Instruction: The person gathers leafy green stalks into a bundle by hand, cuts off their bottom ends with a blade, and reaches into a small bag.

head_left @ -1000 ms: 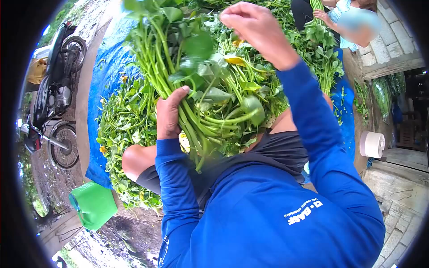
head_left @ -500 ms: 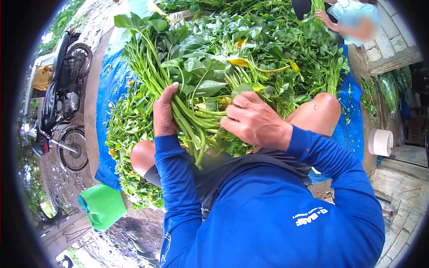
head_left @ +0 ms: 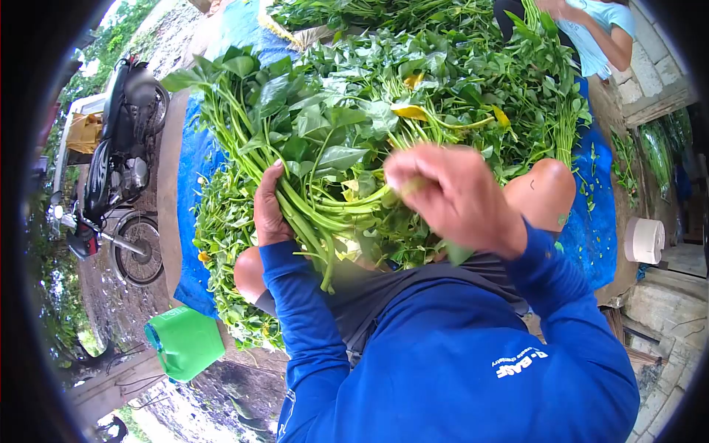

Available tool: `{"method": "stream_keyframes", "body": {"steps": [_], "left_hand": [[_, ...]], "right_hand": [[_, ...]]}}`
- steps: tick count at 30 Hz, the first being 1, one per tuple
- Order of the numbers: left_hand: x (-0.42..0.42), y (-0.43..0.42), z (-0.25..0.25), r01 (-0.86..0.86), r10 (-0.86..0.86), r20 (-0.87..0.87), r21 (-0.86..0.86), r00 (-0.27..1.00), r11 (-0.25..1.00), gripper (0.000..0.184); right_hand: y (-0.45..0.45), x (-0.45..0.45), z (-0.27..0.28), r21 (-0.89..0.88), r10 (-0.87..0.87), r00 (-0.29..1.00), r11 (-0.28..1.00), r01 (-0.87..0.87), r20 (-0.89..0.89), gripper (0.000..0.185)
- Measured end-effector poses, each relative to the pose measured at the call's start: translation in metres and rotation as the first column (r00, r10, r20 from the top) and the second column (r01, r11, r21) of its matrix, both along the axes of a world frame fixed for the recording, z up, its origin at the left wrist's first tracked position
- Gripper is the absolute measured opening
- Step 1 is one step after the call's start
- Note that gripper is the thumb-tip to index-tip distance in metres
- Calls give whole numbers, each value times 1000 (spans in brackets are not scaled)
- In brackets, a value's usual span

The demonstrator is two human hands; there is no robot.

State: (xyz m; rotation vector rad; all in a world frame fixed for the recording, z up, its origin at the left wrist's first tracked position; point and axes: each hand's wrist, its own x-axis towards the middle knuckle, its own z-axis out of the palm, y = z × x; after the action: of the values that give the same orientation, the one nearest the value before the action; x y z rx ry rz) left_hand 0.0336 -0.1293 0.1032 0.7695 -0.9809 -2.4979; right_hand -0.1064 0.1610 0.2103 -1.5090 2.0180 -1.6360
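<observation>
A bunch of long green stems with broad leaves lies in my left hand, which is wrapped round the stems with the thumb on top. The cut ends point down toward my lap. My right hand is raised over my lap, right of the stem ends, its fingers curled and blurred. Whatever those fingers hold, if anything, cannot be made out. Beneath and beyond both hands spreads a large heap of leafy greens, with a few yellow leaves on it.
A blue tarp lies under the greens. At the left are a motorcycle and a green container. A white roll-shaped object is at the right. Another person handles greens at the top right.
My right hand came down from above the heap to the stems, then moved slightly right and up. My left hand still holds the bunch. The view has shifted a little.
</observation>
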Motion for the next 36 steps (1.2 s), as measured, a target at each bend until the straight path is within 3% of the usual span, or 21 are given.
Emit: {"method": "stream_keyframes", "body": {"steps": [1,3,4,7,13,16,20,26,29,36], "left_hand": [[-1,1,-1,10,-10,9,12,1000,1000,34],[-3,4,-3,28,-29,29,31,999,999,27],[-4,6,-4,26,-26,31,6,999,1000,27],[-8,19,2,31,-31,49,0,998,1000,32],[-3,21,-2,53,-54,43,29,998,998,31],[-2,16,-11,35,-37,40,45,999,998,31],[-3,17,-12,34,-35,5,90,999,995,31],[-1,18,-13,13,-13,102,1,995,1000,34],[0,18,-12,2,5,110,-59,994,998,35],[-7,24,-8,-63,78,101,-145,992,987,34]], "right_hand": [[-12,-13,6,-26,-59,990,998,56,-125,6],[-43,-41,-18,33,-3,956,999,13,-292,9],[-54,-43,-26,185,109,963,981,-64,-245,15],[-81,-35,-66,195,281,937,951,-242,-208,17],[-88,-24,-76,383,329,912,897,-221,-246,25],[-87,-25,-67,453,378,912,849,-271,-161,21],[-95,-24,-74,438,325,934,869,-232,-150,16],[-96,-25,-83,313,292,919,927,-204,-265,7],[-91,-24,-56,568,361,910,801,-190,-204,8],[-63,13,-45,536,368,849,835,-122,-380,14]]}}
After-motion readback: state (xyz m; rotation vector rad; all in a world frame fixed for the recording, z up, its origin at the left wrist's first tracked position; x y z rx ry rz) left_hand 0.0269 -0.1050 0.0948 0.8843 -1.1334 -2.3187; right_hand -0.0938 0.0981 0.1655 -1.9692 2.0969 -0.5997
